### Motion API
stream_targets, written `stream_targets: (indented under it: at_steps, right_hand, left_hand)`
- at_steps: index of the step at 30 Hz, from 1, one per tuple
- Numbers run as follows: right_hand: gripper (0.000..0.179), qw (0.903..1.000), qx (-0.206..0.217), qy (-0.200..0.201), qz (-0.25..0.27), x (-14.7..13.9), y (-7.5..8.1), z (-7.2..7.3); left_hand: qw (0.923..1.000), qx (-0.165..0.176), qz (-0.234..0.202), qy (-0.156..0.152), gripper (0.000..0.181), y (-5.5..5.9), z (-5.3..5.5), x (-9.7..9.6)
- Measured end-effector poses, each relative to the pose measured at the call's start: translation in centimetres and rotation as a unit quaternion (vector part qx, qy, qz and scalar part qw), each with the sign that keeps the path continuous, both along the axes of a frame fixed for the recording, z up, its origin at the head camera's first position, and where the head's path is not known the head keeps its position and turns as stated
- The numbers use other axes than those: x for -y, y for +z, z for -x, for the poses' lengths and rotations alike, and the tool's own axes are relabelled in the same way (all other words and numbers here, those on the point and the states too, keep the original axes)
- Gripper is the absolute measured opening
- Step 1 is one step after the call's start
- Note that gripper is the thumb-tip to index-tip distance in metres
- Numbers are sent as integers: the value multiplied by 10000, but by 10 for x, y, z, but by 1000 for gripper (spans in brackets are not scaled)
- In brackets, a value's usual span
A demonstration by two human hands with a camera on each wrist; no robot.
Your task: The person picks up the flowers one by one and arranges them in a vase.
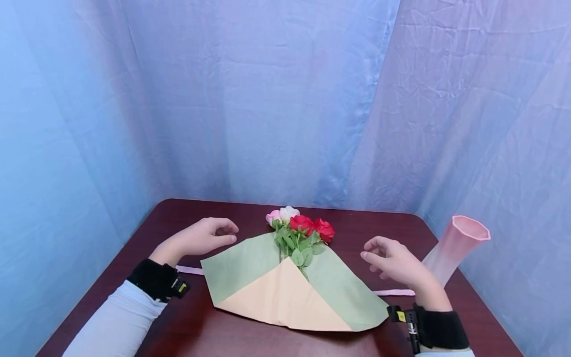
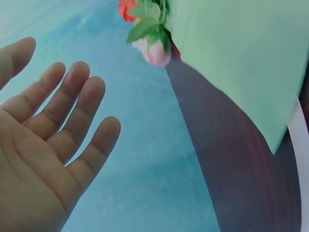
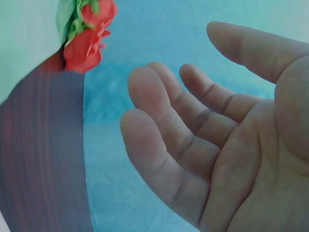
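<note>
Several artificial roses [image 1: 302, 224], red, pink and white with green leaves, lie on a sheet of green wrapping paper [image 1: 250, 263]. The paper's near corner is folded up over the stems, showing its beige side [image 1: 285, 302]. A pale pink ribbon [image 1: 394, 292] runs under the paper, its ends sticking out left and right. My left hand [image 1: 202, 240] hovers left of the paper, fingers loosely bent and holding nothing. To the right of the paper, my right hand [image 1: 392, 260] is raised in a similar relaxed pose, also holding nothing. The lower stems are hidden by the fold.
A pink and white vase [image 1: 455, 248] stands at the right side of the dark wooden table [image 1: 178, 317], behind my right wrist. Blue curtains [image 1: 276, 99] hang close behind the table and along both sides.
</note>
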State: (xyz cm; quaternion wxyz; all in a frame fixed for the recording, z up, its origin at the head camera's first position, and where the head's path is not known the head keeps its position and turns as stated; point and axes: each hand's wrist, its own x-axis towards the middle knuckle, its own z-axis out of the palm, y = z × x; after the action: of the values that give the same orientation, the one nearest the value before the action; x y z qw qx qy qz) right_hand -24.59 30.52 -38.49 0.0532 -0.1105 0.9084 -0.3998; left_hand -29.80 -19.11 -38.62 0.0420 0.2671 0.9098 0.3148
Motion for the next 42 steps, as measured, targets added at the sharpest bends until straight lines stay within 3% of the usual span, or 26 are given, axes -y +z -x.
stream_targets:
  at_steps: [8,16,25,35,42]
  right_hand:
    - [31,9994,-56,342,92,30,-4,2]
    - [31,9968,122,789,-14,58,-13,6]
    - [34,9940,394,1014,-138,74,-29,11]
    - [32,9879,544,1381,-443,77,-36,9]
    - [20,9808,1068,1544,-533,76,-41,5]
  left_hand:
    - [9989,106,112,-432,22,-2,-3,-35]
    - [9961,323,210,-795,25,-13,-5,-57]
    - [9943,304,344,-959,25,-27,-4,-68]
    - [9925,475,526,-996,24,-41,-4,-67]
    - [9893,734,705,-1044,23,-51,-2,-65]
